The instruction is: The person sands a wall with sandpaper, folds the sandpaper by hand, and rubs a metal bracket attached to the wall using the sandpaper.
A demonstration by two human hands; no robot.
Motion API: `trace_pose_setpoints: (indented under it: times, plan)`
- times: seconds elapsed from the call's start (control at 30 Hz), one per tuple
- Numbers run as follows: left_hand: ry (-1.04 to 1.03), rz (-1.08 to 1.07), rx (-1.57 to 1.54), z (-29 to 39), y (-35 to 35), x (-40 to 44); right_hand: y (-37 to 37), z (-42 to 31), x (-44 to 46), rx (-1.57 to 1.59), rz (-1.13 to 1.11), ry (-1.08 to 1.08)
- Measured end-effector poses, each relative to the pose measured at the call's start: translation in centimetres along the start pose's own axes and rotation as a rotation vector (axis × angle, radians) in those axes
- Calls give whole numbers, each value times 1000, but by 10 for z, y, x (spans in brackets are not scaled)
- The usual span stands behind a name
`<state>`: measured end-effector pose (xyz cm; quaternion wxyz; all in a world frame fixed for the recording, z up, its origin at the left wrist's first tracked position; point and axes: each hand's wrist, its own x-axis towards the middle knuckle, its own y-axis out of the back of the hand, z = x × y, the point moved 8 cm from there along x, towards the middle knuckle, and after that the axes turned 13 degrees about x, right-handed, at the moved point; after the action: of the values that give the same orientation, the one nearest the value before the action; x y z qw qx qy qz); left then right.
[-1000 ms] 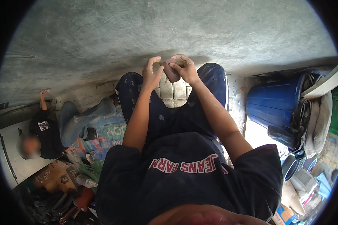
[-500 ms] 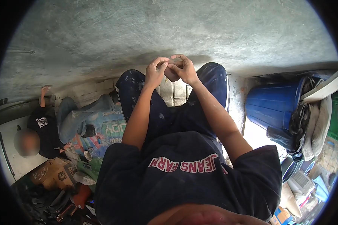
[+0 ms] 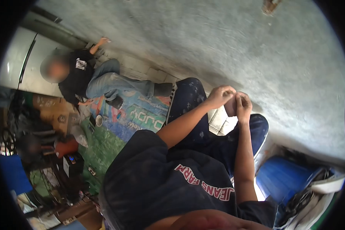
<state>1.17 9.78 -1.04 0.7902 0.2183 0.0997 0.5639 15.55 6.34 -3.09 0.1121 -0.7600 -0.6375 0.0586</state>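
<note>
A small reddish-brown piece of sandpaper (image 3: 230, 106), apparently folded, is held over my knees close to the grey wall (image 3: 234, 53). My left hand (image 3: 219, 96) pinches its upper edge, with the fingers curled. My right hand (image 3: 244, 107) grips the other side between thumb and fingers. Part of the piece is hidden behind the fingers. My dark trousers (image 3: 186, 103) carry whitish specks, and pale tiles (image 3: 221, 123) show between my legs.
Another person (image 3: 74, 76) sits at the left with one arm raised toward the wall. A printed banner (image 3: 136, 119) covers the floor there, with a cup (image 3: 99, 120) on it. A blue bin (image 3: 285, 178) stands at the lower right, beside bundled cloth.
My view has turned left and tilted, so my hands appear farther right and lower. Both hands still hold the sandpaper, and the other person shows more fully.
</note>
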Motion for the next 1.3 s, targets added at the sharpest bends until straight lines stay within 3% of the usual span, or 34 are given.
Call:
trace_pose_setpoints:
  times: [0.4, 0.97, 1.03, 1.07, 1.13, 1.3]
  plan:
    - [2, -1, 100, -5, -4, -2, -11, -8, -1, -88, -92, 22]
    - [1, 37, 81, 6, 2, -3, -5, -8, -3, -111, -41, 21]
    - [2, 52, 13, 6, 4, -1, -1, 2, -5, 87, 36, -221]
    - [3, 54, 12, 7, 5, 0, -1, -3, -6, 85, 35, -222]
    - [-19, 69, -208, -2, 3, 4, -9, 1, -11, 416, -6, -388]
    - [94, 43, -443, -8, 3, 7, -16, -4, -16, 466, -22, -402]
